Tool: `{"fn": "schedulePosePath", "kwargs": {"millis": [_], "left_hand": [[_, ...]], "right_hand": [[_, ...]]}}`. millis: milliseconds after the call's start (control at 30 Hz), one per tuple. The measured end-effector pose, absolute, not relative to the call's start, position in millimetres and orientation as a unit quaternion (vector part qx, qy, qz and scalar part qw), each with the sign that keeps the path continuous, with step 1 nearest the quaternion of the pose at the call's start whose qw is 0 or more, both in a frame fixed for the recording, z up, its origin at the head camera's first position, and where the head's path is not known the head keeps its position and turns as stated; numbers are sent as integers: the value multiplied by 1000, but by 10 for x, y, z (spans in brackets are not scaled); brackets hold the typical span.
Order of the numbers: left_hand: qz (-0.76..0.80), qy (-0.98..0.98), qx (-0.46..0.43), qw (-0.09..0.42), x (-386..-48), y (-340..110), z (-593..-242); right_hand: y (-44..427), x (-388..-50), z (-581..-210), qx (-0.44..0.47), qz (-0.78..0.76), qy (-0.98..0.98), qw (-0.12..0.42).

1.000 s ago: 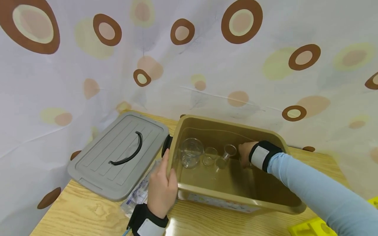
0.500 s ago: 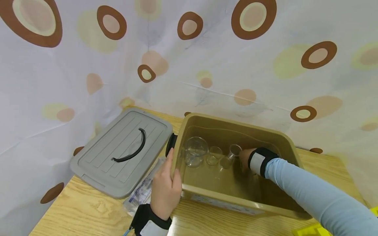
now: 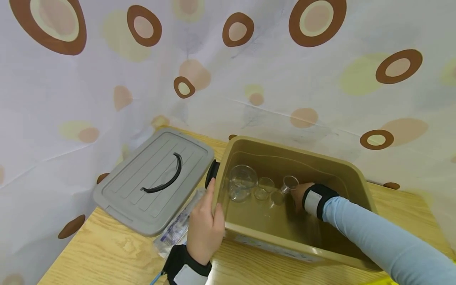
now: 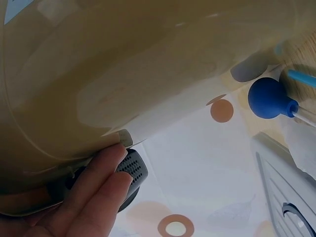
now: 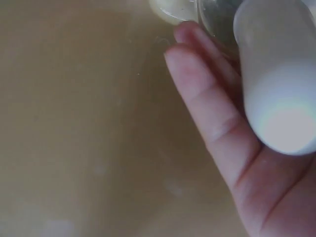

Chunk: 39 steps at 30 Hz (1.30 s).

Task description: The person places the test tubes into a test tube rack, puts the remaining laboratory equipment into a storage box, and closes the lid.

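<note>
My left hand [image 3: 206,231] lies against the left end of a brown plastic bin [image 3: 270,238], fingers fairly straight. In the left wrist view, fingertips touch the wall beside its black handle [image 4: 134,170]. Deep inside the bin, my right hand [image 3: 300,194] reaches down beside a narrow clear vessel [image 3: 290,183]. A whitish round-ended cylinder [image 5: 279,84] lies across the right palm and appears held; my thumb is hidden. To the left in the bin stand a large clear beaker [image 3: 243,178] and a smaller beaker [image 3: 264,188].
A grey lid [image 3: 149,182] with a black handle lies left of the bin on the wooden table [image 3: 110,245]. A clear plastic packet [image 3: 174,233] lies between lid and left hand. The left wrist view shows a blue rubber bulb [image 4: 266,98]. Something yellow [image 3: 382,281] shows at lower right.
The head view has swung left, so the scene sits further right. Within the bin, my right hand has shifted slightly left, closer to the narrow vessel. The left hand stays at the bin's end.
</note>
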<state>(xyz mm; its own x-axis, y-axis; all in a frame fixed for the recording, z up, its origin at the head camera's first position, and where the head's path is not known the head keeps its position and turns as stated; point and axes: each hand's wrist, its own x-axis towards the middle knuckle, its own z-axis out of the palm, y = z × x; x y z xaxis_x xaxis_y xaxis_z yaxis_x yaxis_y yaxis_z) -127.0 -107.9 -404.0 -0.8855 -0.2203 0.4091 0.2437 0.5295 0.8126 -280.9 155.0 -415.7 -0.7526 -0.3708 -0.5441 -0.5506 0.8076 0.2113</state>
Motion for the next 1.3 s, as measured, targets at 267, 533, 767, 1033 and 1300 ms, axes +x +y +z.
{"fn": "schedulePosePath", "kwargs": {"millis": [267, 533, 767, 1033, 1300], "left_hand": [[-485, -846, -3, 222, -1267, -1069, -4017], [-421, -879, -24, 222, -1254, -1219, -3992], [-429, -884, -17, 186, -1216, -1569, -4019], [-283, -955, 33, 77, -1312, -1910, -4276], [-210, -977, 19, 24, -1568, -1899, -4571]], "right_hand": [[1610, -2788, -3817, -220, 132, 935, 244], [1832, -2377, -2817, -218, 41, 969, 108], [1960, -1546, -2793, -230, -46, 969, 81], [2279, -1154, -3273, -139, -96, 985, 41], [2323, -1058, -3585, -87, -126, 987, 53]]}}
